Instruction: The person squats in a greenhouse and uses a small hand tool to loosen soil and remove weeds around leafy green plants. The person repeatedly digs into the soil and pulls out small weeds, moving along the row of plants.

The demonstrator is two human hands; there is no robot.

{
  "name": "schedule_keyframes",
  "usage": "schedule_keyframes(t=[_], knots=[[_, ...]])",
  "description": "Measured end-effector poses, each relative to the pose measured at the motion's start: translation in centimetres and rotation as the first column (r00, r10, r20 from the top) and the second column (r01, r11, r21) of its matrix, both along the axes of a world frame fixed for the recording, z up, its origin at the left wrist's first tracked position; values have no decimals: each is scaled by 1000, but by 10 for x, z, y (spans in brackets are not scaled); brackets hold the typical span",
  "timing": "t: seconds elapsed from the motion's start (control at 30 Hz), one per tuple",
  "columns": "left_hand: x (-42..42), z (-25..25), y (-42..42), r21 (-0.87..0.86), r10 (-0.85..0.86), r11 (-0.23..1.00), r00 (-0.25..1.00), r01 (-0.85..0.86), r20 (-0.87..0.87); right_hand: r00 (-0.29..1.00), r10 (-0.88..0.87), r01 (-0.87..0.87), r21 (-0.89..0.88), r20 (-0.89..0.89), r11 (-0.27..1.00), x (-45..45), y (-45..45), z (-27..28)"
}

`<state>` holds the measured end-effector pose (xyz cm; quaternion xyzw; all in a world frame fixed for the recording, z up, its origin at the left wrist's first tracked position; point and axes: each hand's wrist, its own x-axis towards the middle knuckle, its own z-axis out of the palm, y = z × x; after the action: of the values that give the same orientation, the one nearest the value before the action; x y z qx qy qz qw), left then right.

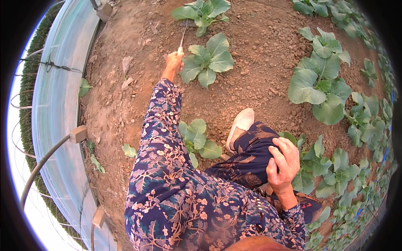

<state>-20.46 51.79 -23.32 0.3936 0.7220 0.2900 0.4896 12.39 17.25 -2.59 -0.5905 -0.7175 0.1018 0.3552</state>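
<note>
My left hand [174,63] stretches forward, closed on the pale handle of a small hoe [183,37]. The hoe's thin metal shaft points away from me, its dark blade at the soil partly beneath a leafy cabbage-like plant [204,14]. Just right of my left hand grows another such plant [209,59], with broad green leaves. My right hand [284,164] is over my bent knee in dark patterned trousers [251,157], fingers slightly bent and thumb apart, with nothing seen in it. Whether it rests on the knee I cannot tell.
A leafy plant [199,139] stands close beside my left sleeve, near my light shoe [241,125]. Several larger plants [323,84] grow in brown soil at the right. Along the left runs plastic sheeting [59,94] with a curved pole [44,166] and blocks [78,134].
</note>
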Motion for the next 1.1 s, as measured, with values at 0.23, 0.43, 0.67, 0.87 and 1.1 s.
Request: schedule_keyframes(t=[0.23, 0.43, 0.67, 0.87, 1.1], knots=[[-58, 13, -133, -67, -81, 995, 993, 75, -83, 1000, 17, -16, 16, -24, 1000, -1, 4, -2], [-76, 51, -272, -162, 60, 984, 993, -76, -99, 999, 30, -29, 47, -31, 998, 4, 5, -5], [-15, 91, -318, -373, -206, 902, 976, 218, 71, 998, 30, -26, 71, -53, 997, 15, 1, -10], [86, 24, -211, -226, -318, 915, 942, 334, 105, 993, 59, -53, 65, -101, 996, 22, 0, -11], [146, -27, -27, 10, -76, 997, 978, 76, 195, 986, 81, -77, 33, -149, 996, 25, -1, -9]])
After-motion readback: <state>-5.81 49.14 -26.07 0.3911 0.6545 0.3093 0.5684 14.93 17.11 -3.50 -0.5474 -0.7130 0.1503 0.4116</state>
